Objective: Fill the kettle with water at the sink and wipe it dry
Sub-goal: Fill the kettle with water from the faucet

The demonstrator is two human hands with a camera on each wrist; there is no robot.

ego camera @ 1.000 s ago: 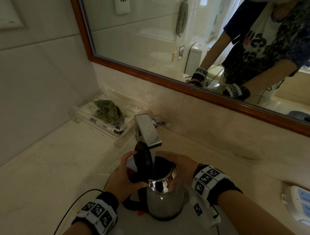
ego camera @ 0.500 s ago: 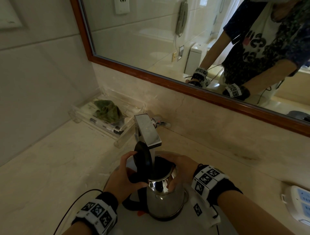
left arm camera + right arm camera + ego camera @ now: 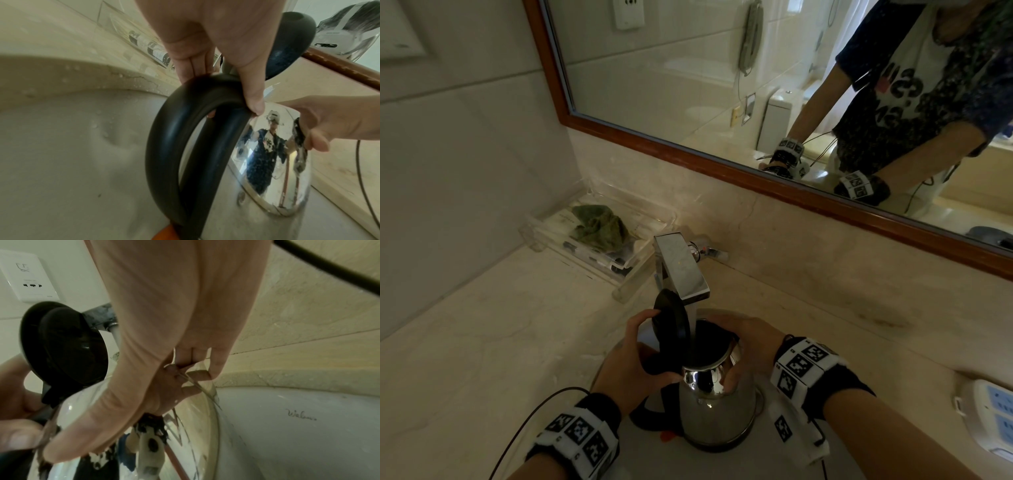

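A shiny steel kettle stands tilted in the sink under the square chrome faucet. Its black lid is flipped up. A thin stream of water runs from the spout into the kettle's mouth. My left hand grips the black handle, thumb over its top. My right hand wraps round the kettle's upper body near the rim, with its fingers on the far side. A green cloth lies in a clear tray left of the faucet.
The beige stone counter surrounds the sink, with droplets near the rim. A wood-framed mirror hangs above the backsplash. A white device sits at the counter's right edge. A wall socket is up by the mirror's left side.
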